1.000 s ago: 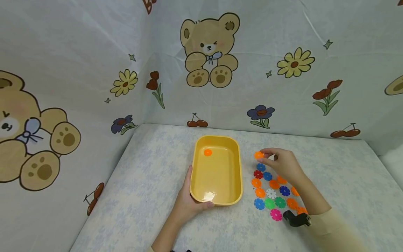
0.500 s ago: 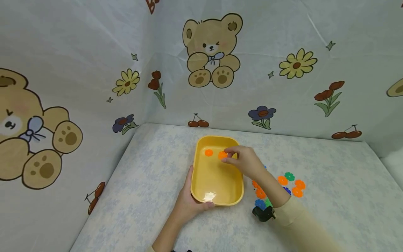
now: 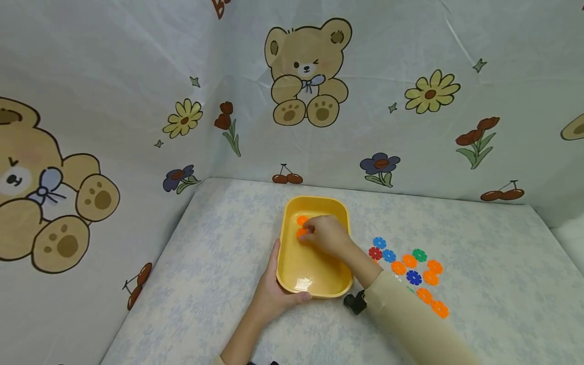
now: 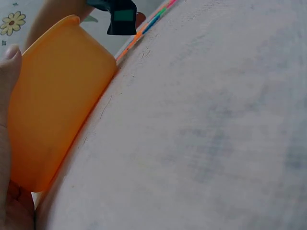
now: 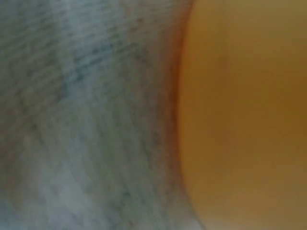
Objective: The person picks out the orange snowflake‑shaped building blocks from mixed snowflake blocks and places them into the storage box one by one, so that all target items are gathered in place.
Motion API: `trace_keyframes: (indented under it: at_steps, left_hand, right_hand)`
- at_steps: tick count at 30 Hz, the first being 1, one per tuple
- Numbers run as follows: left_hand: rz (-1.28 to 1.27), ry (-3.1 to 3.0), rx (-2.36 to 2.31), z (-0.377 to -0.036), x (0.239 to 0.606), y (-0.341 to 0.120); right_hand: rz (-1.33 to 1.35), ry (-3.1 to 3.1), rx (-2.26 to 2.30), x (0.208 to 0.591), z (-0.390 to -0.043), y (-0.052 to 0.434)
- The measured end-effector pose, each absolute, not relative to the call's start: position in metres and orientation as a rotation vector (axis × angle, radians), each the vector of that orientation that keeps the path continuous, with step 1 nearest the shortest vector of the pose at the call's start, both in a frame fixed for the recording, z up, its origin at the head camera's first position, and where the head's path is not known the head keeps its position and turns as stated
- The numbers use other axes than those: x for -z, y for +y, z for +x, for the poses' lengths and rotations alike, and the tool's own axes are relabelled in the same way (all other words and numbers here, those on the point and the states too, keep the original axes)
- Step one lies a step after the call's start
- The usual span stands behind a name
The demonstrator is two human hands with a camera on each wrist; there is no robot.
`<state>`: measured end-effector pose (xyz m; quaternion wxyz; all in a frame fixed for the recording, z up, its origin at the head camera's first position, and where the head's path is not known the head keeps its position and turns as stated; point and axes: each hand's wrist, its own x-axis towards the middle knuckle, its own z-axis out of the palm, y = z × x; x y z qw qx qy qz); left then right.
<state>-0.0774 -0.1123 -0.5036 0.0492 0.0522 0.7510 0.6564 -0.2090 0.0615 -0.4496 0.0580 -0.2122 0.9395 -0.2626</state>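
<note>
Table (image 3: pixel 219 263), bear-print backdrop: left hand (image 3: pixel 274 296) gripping tray (image 3: pixel 292 276) at 7 o'clock; right hand (image 3: pixel 326 234) pinching orange disc (image 3: pixel 301 233) inside; loose discs (image 3: pixel 412 268) lying at 3 o'clock.

The right hand (image 3: pixel 327 235) hides part of the orange disc (image 3: pixel 301 232) it holds; its sleeve (image 3: pixel 410 319) covers several scattered discs (image 3: pixel 412 263). The right wrist view is blurred.

A thumb (image 4: pixel 9 72) presses the orange tray (image 4: pixel 53 100) on the mottled tabletop (image 4: pixel 206 134).
</note>
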Motion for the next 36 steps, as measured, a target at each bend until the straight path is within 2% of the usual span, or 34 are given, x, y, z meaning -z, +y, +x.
trace_keyframes:
  at_steps: [15,36]
  left_hand:
    - [0.148,2.294,-2.000,-0.078,0.503,-0.111]
    - [0.150,2.280,-2.007,-0.077,0.503,-0.111]
  right_hand:
    - [-0.614,2.889,0.636,0.459,-0.213,0.051]
    - [-0.621,2.896,0.662,0.462,-0.213,0.051]
